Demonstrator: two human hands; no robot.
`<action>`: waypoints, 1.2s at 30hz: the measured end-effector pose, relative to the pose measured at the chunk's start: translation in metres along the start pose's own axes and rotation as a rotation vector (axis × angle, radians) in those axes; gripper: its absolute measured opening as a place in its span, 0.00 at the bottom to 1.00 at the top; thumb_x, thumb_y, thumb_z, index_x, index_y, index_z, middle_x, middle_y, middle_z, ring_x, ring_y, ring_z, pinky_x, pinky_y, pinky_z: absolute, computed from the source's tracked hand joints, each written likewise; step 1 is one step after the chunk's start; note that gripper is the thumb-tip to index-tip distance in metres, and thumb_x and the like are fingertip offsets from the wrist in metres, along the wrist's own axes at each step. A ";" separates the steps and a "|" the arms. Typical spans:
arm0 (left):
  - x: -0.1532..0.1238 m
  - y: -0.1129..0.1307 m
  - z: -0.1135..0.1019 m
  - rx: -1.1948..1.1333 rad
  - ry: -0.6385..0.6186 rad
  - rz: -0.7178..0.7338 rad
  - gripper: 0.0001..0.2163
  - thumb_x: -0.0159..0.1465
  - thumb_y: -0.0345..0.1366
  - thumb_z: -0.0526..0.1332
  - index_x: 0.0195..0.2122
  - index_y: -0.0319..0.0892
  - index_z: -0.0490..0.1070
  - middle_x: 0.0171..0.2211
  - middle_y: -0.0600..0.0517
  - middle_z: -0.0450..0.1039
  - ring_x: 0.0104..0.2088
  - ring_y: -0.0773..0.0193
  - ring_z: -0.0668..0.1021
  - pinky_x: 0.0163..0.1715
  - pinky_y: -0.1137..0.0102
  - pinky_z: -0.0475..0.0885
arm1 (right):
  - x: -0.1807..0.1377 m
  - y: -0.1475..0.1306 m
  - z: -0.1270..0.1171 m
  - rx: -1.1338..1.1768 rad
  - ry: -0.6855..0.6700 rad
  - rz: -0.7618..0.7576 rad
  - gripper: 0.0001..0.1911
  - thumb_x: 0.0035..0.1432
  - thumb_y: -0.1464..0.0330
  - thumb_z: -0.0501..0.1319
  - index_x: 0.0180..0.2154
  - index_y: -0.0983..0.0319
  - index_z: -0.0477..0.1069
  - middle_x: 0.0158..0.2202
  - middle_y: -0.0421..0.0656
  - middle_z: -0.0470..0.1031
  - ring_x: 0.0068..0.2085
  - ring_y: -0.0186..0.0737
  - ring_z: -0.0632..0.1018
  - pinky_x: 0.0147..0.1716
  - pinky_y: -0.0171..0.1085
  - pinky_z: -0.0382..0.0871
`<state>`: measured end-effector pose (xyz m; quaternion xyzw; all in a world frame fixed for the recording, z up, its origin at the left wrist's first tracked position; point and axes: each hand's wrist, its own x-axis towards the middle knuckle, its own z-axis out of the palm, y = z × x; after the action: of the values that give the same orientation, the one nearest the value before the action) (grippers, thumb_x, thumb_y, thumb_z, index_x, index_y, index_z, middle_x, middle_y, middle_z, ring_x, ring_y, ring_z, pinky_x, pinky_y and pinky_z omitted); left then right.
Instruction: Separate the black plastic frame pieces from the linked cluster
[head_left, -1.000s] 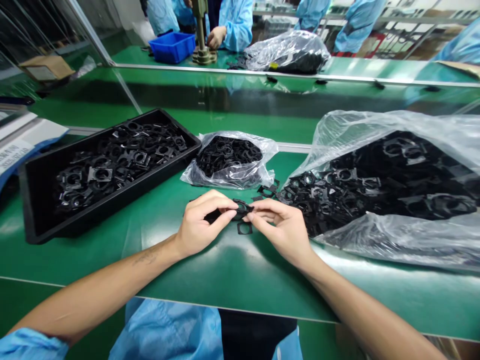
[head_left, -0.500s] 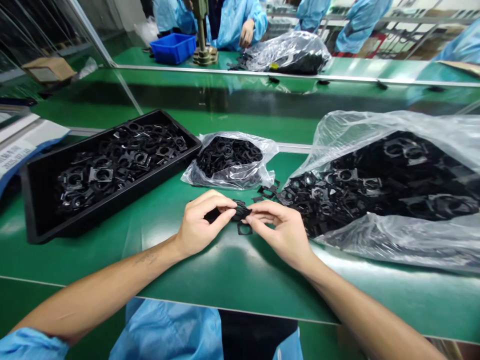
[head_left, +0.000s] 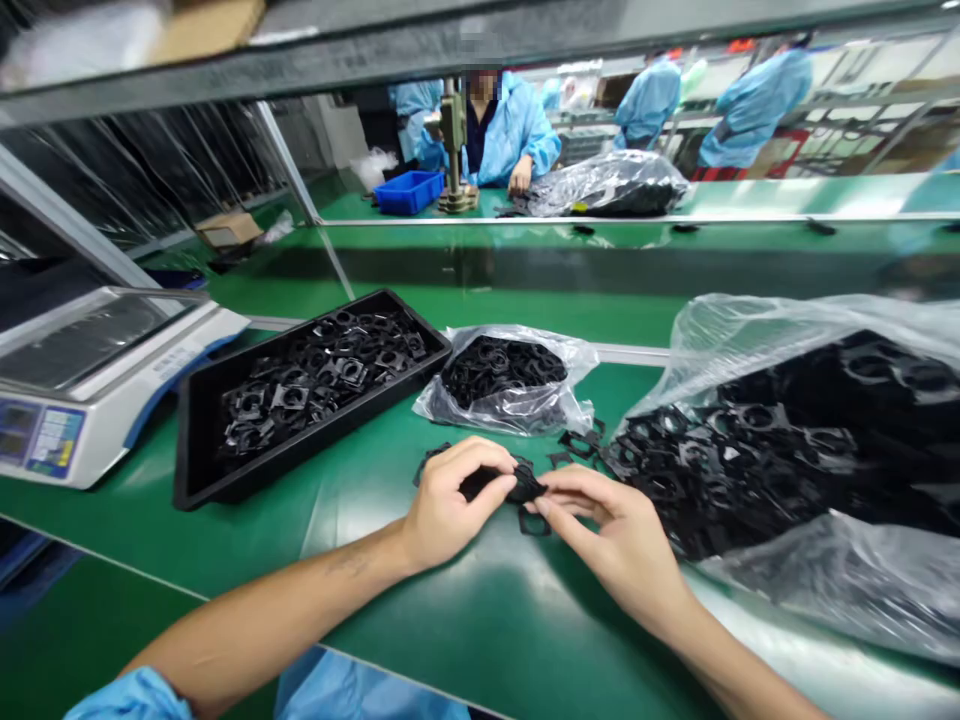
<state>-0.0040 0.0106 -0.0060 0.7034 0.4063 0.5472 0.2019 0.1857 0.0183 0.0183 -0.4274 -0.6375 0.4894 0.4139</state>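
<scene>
My left hand (head_left: 450, 500) and my right hand (head_left: 607, 520) meet over the green table (head_left: 465, 610), fingers pinched on one small black plastic part (head_left: 521, 487) held between them. A flat black frame piece (head_left: 531, 522) lies on the table just under the fingers. To the right a large clear bag (head_left: 810, 590) spills several black parts (head_left: 720, 450) toward my right hand. A smaller clear bag of black rings (head_left: 502, 380) sits just beyond my hands. A black tray (head_left: 202, 480) with several black parts stands at the left.
A white weighing scale (head_left: 90, 380) stands at the far left. Beyond a metal rail, a person in a blue coat works at another green table with a blue bin (head_left: 409, 190), a press stand (head_left: 454, 150) and a dark bag (head_left: 607, 185). Other blue-coated people stand further back.
The view has tilted up and to the left, so the scale and the overhead shelf now show. My hands stay together on the same black part.
</scene>
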 end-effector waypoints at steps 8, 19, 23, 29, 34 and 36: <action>-0.002 -0.001 0.001 -0.010 -0.015 0.045 0.01 0.66 0.30 0.63 0.36 0.41 0.74 0.35 0.48 0.80 0.37 0.63 0.81 0.40 0.68 0.78 | 0.000 0.001 -0.001 -0.155 0.007 -0.126 0.04 0.56 0.66 0.69 0.32 0.61 0.79 0.29 0.43 0.81 0.29 0.40 0.82 0.32 0.37 0.80; -0.005 0.002 -0.007 -0.015 0.000 0.045 0.03 0.64 0.31 0.66 0.35 0.41 0.73 0.34 0.49 0.78 0.37 0.64 0.80 0.41 0.68 0.76 | -0.008 -0.004 0.002 -0.280 0.044 -0.313 0.03 0.60 0.69 0.67 0.34 0.58 0.81 0.33 0.44 0.82 0.33 0.42 0.81 0.37 0.40 0.78; -0.006 0.002 -0.007 -0.049 -0.005 -0.016 0.02 0.65 0.32 0.65 0.38 0.41 0.73 0.34 0.49 0.78 0.37 0.64 0.80 0.40 0.68 0.76 | -0.008 -0.002 0.001 -0.294 0.038 -0.306 0.04 0.61 0.67 0.67 0.35 0.58 0.81 0.33 0.44 0.82 0.33 0.42 0.81 0.37 0.41 0.78; -0.003 0.003 -0.008 -0.174 -0.076 -0.152 0.03 0.65 0.33 0.65 0.35 0.40 0.74 0.33 0.50 0.77 0.34 0.65 0.79 0.38 0.70 0.75 | -0.007 0.000 0.000 -0.313 0.006 -0.334 0.04 0.62 0.69 0.66 0.35 0.58 0.81 0.34 0.45 0.83 0.34 0.42 0.81 0.38 0.40 0.77; -0.003 0.008 -0.009 -0.174 -0.087 -0.180 0.04 0.65 0.33 0.64 0.33 0.40 0.74 0.31 0.50 0.76 0.31 0.66 0.77 0.34 0.70 0.74 | -0.007 -0.003 0.000 -0.293 -0.018 -0.254 0.06 0.61 0.67 0.65 0.33 0.59 0.80 0.31 0.44 0.81 0.32 0.41 0.80 0.37 0.39 0.76; -0.003 0.009 -0.009 -0.139 -0.088 -0.145 0.04 0.65 0.33 0.65 0.33 0.40 0.74 0.31 0.50 0.76 0.31 0.65 0.77 0.35 0.70 0.75 | -0.006 -0.005 0.001 -0.259 -0.021 -0.169 0.08 0.61 0.65 0.65 0.31 0.60 0.79 0.28 0.43 0.80 0.30 0.40 0.79 0.34 0.38 0.75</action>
<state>-0.0096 0.0011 0.0014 0.6797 0.4081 0.5266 0.3070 0.1863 0.0112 0.0221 -0.4172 -0.7333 0.3709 0.3882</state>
